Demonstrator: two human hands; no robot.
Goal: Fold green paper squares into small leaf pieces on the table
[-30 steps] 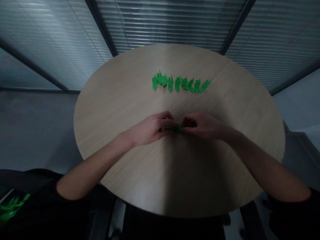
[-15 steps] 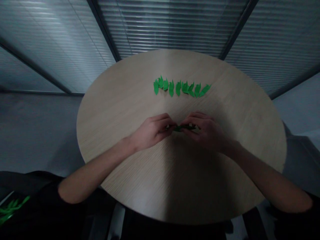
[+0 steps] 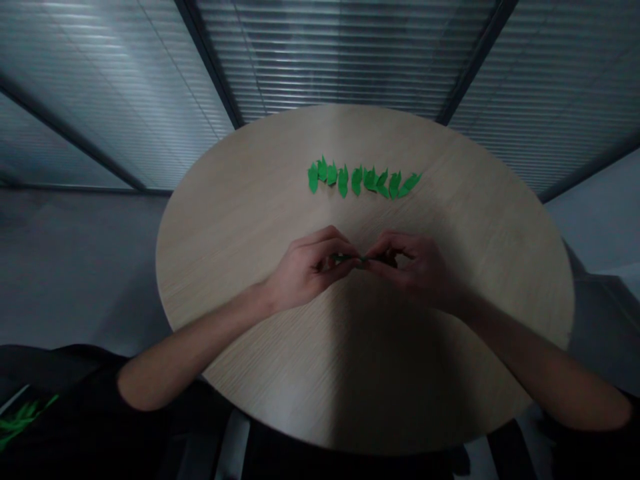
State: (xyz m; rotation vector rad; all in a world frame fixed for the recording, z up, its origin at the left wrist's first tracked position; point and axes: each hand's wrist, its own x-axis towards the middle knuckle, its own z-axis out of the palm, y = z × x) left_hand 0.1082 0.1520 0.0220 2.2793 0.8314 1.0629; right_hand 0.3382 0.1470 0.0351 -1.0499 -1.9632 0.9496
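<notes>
The person's left hand [image 3: 305, 270] and right hand [image 3: 415, 267] are coming together over a big round wooden counter [image 3: 240, 233]. A thin green paper piece [image 3: 345, 257] is sitting between them, just above the counter and not touching it. The left grip is nearly closed, with its finger and thumb pinching one end of the piece. The right grip is curled and closed up close to the other end, and its fingertips [image 3: 373, 262] are touching the piece.

A row of small green paper leaves [image 3: 364, 180] is lying flat on the counter, well past the hands. More green leaves [image 3: 20, 417] are sitting low on the left, on something dark, and they are too blurry to see well. Striped window blinds [image 3: 340, 60] are showing behind the counter.
</notes>
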